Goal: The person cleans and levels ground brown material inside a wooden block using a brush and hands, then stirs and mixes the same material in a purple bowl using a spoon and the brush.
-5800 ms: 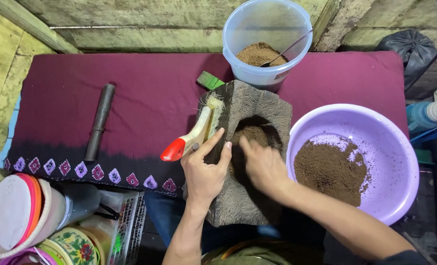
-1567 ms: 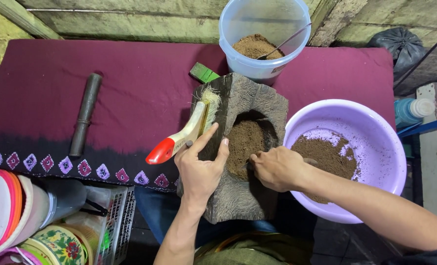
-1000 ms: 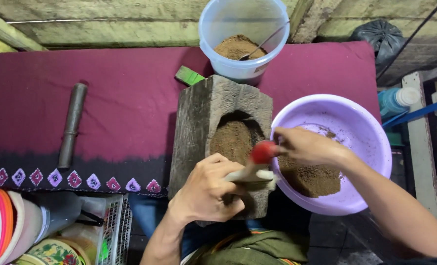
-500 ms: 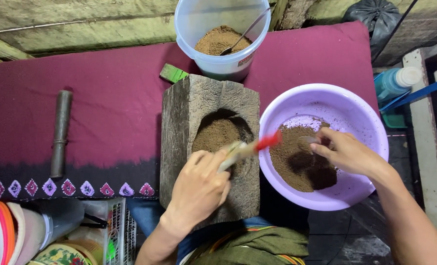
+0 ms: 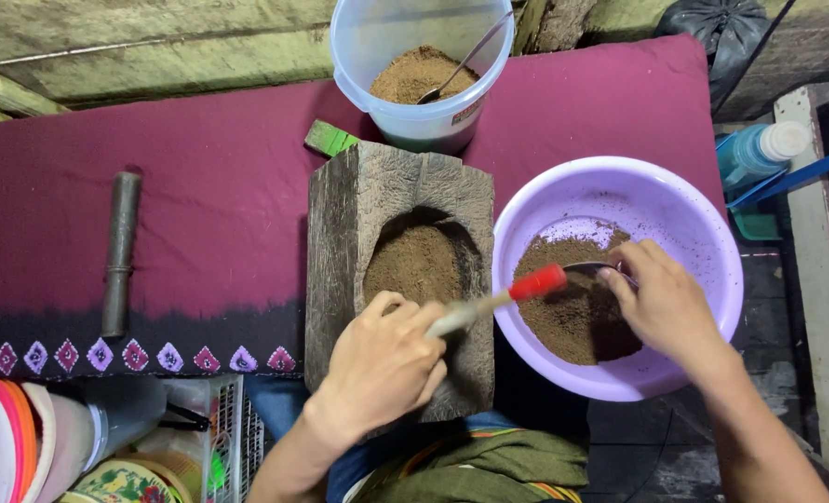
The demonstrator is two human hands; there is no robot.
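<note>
The right hand [image 5: 661, 303] has slid deeper into the purple bowl [image 5: 703, 228], fingers curled around a spoon in the brown powder [image 5: 572, 312], while the left hand [image 5: 382, 368] grips the red-tipped brush [image 5: 498, 298] over the wooden block [image 5: 400, 279], so a bump could spill powder.
</note>
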